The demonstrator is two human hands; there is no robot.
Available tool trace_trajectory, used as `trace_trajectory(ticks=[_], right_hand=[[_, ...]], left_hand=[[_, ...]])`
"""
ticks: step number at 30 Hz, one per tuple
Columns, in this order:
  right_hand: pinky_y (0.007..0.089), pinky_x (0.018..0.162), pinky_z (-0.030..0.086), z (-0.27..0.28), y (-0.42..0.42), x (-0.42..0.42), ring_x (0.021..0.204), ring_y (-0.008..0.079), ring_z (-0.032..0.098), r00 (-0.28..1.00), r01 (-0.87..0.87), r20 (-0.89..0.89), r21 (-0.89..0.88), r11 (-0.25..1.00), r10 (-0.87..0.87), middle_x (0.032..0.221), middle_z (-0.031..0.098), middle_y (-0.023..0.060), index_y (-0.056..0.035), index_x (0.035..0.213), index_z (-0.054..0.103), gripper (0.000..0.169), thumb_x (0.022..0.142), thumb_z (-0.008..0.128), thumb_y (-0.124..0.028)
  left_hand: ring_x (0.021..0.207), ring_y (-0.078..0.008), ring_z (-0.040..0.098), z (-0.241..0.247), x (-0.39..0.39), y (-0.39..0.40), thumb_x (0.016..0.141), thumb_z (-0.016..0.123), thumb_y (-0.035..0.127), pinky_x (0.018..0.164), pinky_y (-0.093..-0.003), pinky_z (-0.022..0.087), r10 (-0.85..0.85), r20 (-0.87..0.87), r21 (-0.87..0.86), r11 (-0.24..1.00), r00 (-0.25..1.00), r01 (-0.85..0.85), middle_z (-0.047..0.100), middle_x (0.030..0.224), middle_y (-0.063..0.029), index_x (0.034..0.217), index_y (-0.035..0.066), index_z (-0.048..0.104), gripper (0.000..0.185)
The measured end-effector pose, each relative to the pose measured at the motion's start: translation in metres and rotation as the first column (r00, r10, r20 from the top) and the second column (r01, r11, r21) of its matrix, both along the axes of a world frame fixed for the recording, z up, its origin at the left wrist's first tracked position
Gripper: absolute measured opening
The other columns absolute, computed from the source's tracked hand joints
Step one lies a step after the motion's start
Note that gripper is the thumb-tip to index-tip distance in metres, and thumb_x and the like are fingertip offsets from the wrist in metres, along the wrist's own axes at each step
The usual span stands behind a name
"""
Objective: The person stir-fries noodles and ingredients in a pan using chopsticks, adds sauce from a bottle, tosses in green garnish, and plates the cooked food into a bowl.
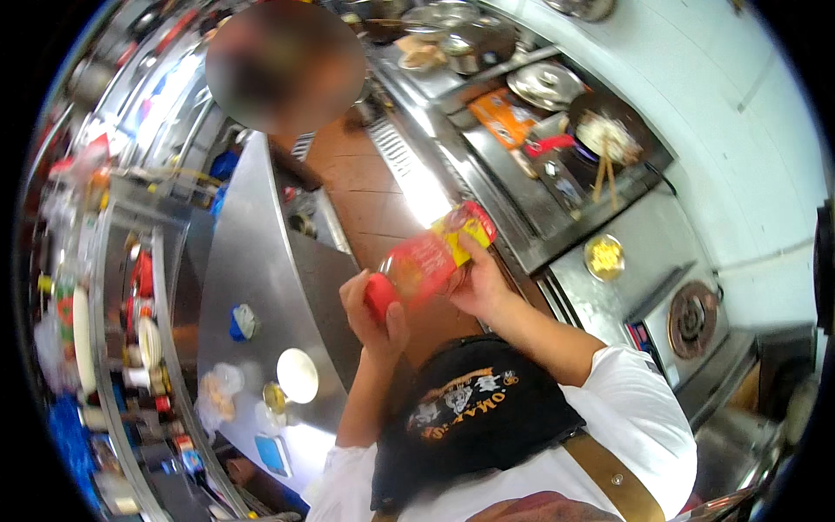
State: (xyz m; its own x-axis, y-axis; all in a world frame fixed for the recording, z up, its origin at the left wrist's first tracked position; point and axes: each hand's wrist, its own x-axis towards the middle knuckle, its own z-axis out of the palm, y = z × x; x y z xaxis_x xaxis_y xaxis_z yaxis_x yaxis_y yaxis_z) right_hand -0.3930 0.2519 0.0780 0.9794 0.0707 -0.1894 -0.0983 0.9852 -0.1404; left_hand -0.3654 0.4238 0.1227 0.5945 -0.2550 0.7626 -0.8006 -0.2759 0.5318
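Note:
In front of my chest I hold a clear plastic jar (417, 261) with a red cap and a red and yellow label bearing writing. It lies tilted in the air, cap towards the lower left. The fingers and thumb of my left hand (372, 320) wrap around the red cap (380, 295). My right hand (479, 280) grips the jar at its yellow base end. Motion blurs the jar slightly, so its contents cannot be made out well.
On the left, a steel counter (254, 215) carries a white bowl (297, 376) and a blue box (271, 453). To the right are a dark pan (577, 117) holding pale food and chopsticks (608, 173), a bowl of yellow pieces (604, 257) and a round burner (693, 320). A person (287, 65) stands ahead.

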Motion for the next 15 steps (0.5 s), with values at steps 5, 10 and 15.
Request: trace_trajectory(ticks=[5,10,15], right_hand=[[0.0385,0.094,0.046,-0.009,-0.086,-0.033,0.108,0.0200,0.058,0.938,0.322,-0.133,0.003,0.947,-0.319,0.117,0.060,0.0047,-0.0099,0.121,0.050,0.043,0.090,0.056,-0.038],[0.0402,0.095,0.046,0.010,-0.151,-0.073,0.108,0.0213,0.058,0.820,0.531,-0.194,-0.092,0.842,-0.538,0.118,0.058,0.0082,-0.0081,0.124,0.048,0.046,0.091,0.056,-0.038],[0.0369,0.092,0.048,0.039,-0.262,-0.086,0.106,0.0197,0.058,0.441,0.736,0.062,-0.596,0.321,-0.895,0.117,0.058,0.0083,-0.0060,0.123,0.048,0.042,0.089,0.062,-0.024]], left_hand=[[0.066,-0.0190,0.054,0.012,0.037,-0.100,0.096,0.031,0.053,0.059,-0.0261,0.042,-0.385,-0.070,0.060,0.919,0.920,0.389,0.059,0.087,-0.0151,0.108,-0.006,0.052,0.063],[0.068,-0.0208,0.058,-0.016,0.050,-0.179,0.090,0.051,0.038,0.060,-0.0328,0.047,-0.760,-0.643,-0.631,0.594,0.093,0.499,0.062,0.085,-0.0089,0.105,0.003,0.056,0.038],[0.063,-0.0188,0.052,-0.041,0.071,-0.268,0.096,0.040,0.045,0.063,-0.0359,0.046,-0.625,-0.531,-0.807,0.579,-0.571,0.117,0.058,0.081,-0.0079,0.120,0.008,0.050,0.045]])
